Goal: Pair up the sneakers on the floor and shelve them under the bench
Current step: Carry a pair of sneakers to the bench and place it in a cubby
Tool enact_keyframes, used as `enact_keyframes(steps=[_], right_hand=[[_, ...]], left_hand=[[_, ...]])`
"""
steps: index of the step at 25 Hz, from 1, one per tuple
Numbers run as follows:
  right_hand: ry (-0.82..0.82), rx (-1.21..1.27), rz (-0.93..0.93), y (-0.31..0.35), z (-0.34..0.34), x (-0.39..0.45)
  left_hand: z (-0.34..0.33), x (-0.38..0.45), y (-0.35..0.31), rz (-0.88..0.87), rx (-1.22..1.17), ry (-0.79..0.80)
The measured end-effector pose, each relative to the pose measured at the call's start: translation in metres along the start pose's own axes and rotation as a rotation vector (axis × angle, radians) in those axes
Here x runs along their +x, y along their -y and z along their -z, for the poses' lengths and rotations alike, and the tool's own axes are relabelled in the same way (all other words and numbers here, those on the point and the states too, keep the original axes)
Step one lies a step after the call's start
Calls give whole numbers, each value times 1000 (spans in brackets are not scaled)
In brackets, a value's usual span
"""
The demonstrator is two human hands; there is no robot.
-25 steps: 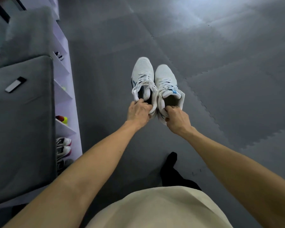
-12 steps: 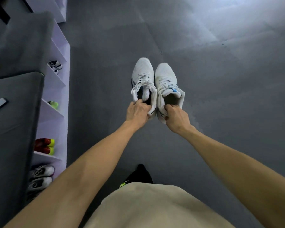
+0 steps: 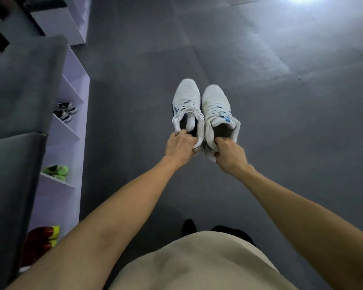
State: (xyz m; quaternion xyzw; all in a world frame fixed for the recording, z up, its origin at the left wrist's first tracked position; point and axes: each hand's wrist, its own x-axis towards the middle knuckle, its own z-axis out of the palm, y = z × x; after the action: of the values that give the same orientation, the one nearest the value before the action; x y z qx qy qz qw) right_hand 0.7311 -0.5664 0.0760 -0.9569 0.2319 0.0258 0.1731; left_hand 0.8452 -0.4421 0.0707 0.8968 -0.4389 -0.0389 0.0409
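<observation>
Two white sneakers with blue trim hang side by side above the grey floor, toes pointing away from me. My left hand [image 3: 179, 147] grips the heel collar of the left sneaker [image 3: 186, 101]. My right hand [image 3: 228, 154] grips the heel collar of the right sneaker [image 3: 215, 103]. The grey-cushioned bench [image 3: 19, 97] runs down the left edge, with white shelf compartments [image 3: 71, 95] beneath it. In those compartments sit a black-and-white pair [image 3: 65, 110], a neon green pair [image 3: 56, 171] and a red-and-yellow pair [image 3: 41, 239].
Grey foam floor mats [image 3: 260, 91] cover the room ahead and to the right. A white cabinet [image 3: 61, 19] stands at the far left. My dark-socked feet [image 3: 189, 227] show below, behind my beige shirt.
I have moved forward along the bench with both sneakers held the same way. The shelves have slid towards me, and the black-and-white and green pairs have come into fuller view.
</observation>
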Motion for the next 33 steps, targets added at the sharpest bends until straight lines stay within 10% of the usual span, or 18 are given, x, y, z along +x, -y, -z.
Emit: enact_keyframes(steps=[19,33], right_hand=[[62,-83,187,22,79,504],[202,-121,644,268,41,799]], left_hand=[[46,424,205,177,-18,-69],[78,521,517,664,-11,-149]])
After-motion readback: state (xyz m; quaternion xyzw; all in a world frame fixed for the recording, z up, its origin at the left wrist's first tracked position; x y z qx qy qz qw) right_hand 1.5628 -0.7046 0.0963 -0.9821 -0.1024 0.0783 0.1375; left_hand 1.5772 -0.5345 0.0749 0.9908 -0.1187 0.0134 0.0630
